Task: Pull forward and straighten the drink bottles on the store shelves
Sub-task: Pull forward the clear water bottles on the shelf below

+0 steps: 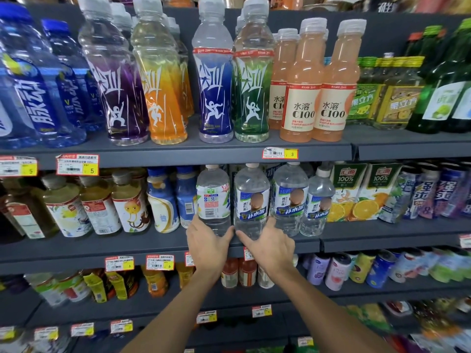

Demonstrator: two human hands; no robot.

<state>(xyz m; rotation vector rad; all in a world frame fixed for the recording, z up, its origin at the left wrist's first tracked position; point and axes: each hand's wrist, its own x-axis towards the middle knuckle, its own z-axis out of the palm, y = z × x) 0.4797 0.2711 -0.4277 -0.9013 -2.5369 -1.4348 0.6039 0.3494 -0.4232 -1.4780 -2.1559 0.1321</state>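
Green-label bottle (213,197) gripped by left hand (207,242); blue-label bottle (251,200) by right hand (271,247); bases hidden.

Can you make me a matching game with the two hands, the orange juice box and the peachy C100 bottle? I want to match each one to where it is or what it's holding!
Things:
1. left hand
2. right hand
3. orange juice box
4. peachy C100 bottle

Matches:
A. stands on the upper shelf
B. grips the blue-label bottle
C. stands on the middle shelf, to the right of both hands
D. grips the green-and-white-label bottle

Right pairs: 1-D, 2-B, 3-C, 4-A.
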